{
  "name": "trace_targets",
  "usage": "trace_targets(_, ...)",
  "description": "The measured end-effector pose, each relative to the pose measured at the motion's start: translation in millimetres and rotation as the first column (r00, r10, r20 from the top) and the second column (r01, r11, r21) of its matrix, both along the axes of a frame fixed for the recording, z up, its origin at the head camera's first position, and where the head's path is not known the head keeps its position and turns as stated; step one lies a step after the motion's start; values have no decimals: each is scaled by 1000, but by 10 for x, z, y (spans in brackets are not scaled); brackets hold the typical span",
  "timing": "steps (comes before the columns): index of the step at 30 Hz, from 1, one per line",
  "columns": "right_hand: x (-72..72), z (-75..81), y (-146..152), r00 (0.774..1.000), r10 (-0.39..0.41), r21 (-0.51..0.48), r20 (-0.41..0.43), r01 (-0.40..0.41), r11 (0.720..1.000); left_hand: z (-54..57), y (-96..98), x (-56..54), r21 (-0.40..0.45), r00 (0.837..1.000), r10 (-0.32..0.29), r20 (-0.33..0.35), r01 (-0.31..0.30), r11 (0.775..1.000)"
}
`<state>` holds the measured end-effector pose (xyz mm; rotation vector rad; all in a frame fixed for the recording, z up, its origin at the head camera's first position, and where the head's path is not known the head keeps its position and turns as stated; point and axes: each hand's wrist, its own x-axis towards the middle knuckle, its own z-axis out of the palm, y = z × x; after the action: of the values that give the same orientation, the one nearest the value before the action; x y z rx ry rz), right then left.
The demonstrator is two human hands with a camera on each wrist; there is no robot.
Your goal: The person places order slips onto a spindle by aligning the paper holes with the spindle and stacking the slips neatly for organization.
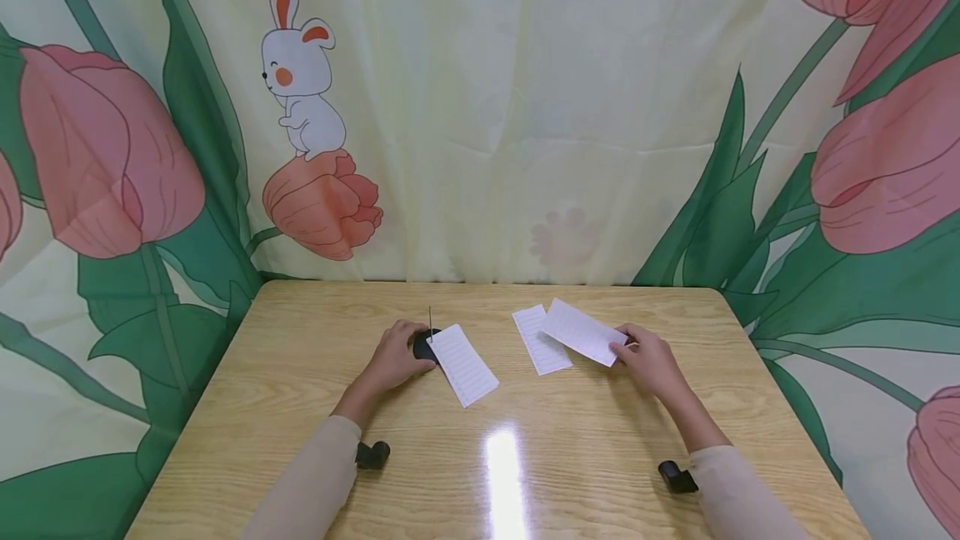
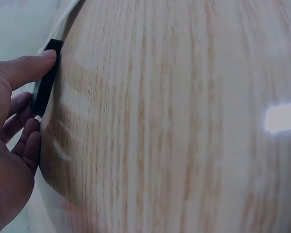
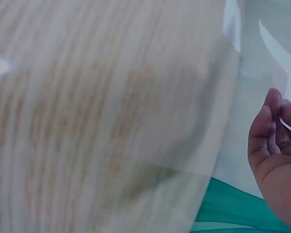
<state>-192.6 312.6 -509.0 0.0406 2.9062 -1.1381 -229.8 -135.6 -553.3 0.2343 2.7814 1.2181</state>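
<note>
On the table stands a bill spike (image 1: 423,346) with a black round base and a thin upright metal pin. My left hand (image 1: 396,354) grips the base's left side, the thumb pressing its edge (image 2: 47,80) in the left wrist view. A printed paper slip (image 1: 465,368) lies at the spike, its upper corner over the base by the pin. My right hand (image 1: 647,357) pinches another printed slip (image 1: 582,332) by its right end, raised above the table. Below that slip's left end, a further slip (image 1: 542,346) lies flat. The right wrist view shows the held slip (image 3: 280,53) rising from the fingertips.
The wooden table (image 1: 600,457) ends at a curtain (image 1: 465,107) printed with tulips and a rabbit. Black wrist devices (image 1: 372,455) stick out from both sleeves. A bright light reflection shows near the table's front.
</note>
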Motion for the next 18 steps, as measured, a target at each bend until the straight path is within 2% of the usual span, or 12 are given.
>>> trace_targets(9, -21, 192, 19, 999, 13, -32, -50, -14, 999, 14, 7, -11, -5, 1000, -1, 0, 1, 1000)
trace_targets(18, -102, 395, -1, 996, 41, -61, -85, -46, 997, 18, 12, -21, -27, 1000, -18, 6, 18, 999)
